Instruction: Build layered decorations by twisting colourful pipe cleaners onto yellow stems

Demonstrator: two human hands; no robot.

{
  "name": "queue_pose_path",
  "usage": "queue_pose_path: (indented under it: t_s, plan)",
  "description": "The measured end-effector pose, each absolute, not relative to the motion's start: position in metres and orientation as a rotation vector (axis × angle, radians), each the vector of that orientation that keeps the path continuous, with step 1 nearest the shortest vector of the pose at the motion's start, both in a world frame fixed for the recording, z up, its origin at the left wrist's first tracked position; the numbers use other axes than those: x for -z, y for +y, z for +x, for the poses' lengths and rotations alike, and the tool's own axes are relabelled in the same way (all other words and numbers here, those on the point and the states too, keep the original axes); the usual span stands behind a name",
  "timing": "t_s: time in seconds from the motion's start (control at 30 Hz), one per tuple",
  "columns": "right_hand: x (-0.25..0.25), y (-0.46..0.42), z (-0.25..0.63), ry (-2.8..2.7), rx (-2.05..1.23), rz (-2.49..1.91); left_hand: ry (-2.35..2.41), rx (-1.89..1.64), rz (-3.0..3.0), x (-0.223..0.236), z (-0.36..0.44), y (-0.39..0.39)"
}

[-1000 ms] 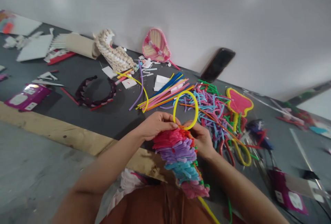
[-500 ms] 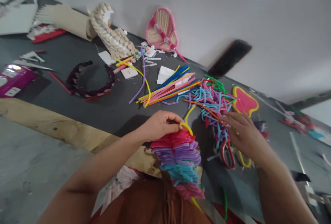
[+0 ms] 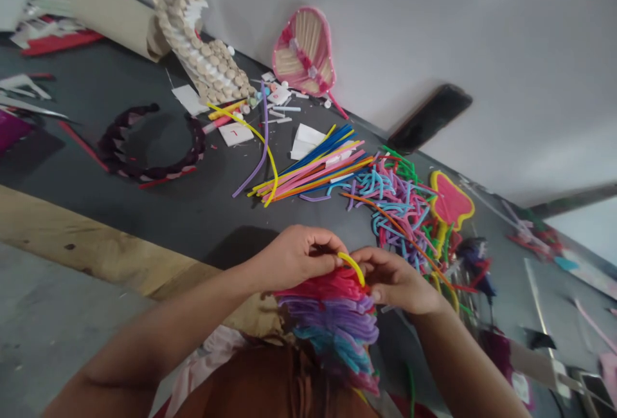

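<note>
My left hand (image 3: 306, 256) pinches a yellow pipe cleaner (image 3: 353, 268) at the top of a striped piece made of bent pipe cleaners (image 3: 330, 312). Its bands run red, purple, light blue and pink, and it hangs in front of my body. From the other side my right hand (image 3: 398, 281) has its fingers curled in at the yellow pipe cleaner and the piece's right edge. The fingertips are partly hidden there. Just beyond the right hand lies a heap of short bent pipe cleaners (image 3: 393, 196), mostly purple, pink and blue.
Straight pipe cleaners (image 3: 313, 170) lie in a bundle on the dark table. Behind are a dark braided headband (image 3: 110, 154), a disc-covered curved model (image 3: 207, 61), a pink leaf-shaped fan (image 3: 303, 51) and a phone (image 3: 430, 117) against the wall. A pink-and-yellow shape (image 3: 450, 199) is at right.
My right hand has come left from over the heap to the top of the striped piece, meeting the left hand. The left hand keeps its pinch, and the view has shifted slightly.
</note>
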State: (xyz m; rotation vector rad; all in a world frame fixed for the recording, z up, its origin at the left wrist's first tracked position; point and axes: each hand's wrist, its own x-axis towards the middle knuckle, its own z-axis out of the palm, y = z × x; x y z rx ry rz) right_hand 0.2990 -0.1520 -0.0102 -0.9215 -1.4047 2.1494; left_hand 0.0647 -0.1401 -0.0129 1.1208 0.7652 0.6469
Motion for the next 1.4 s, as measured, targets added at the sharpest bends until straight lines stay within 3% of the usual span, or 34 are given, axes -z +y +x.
queue_pose_path:
  t_s: [0.23, 0.6, 0.73, 0.93, 1.03, 1.2, 1.3, 1.4]
  plan:
    - [0.017, -0.146, 0.311, -1.269, -2.422, -0.844, 0.728, -0.540, 1.205, 0.002, 0.065, -0.143]
    - [0.017, -0.141, 0.310, -1.596, -2.270, -0.703, 0.726, -0.510, 1.181, 0.005, 0.063, -0.140]
    - [0.017, -0.142, 0.302, -1.755, -1.942, -0.858, 0.704, -0.501, 1.157, 0.005, 0.065, -0.141]
    - [0.022, -0.141, 0.296, -2.124, -1.182, -1.338, 0.736, -0.514, 1.179, 0.009, 0.067, -0.141]
    - [0.021, -0.144, 0.300, -2.124, -1.342, -1.410, 0.804, -0.547, 1.176, 0.011, 0.069, -0.142]
    - [0.014, -0.155, 0.298, -1.778, -1.825, -1.086, 0.823, -0.564, 1.227, 0.012, 0.070, -0.144]
    - [0.006, -0.158, 0.294, -1.704, -1.754, -1.089, 0.807, -0.577, 1.217, 0.012, 0.071, -0.145]
    - [-0.006, -0.157, 0.290, -1.806, -1.451, -1.106, 0.803, -0.566, 1.201, 0.013, 0.072, -0.146]
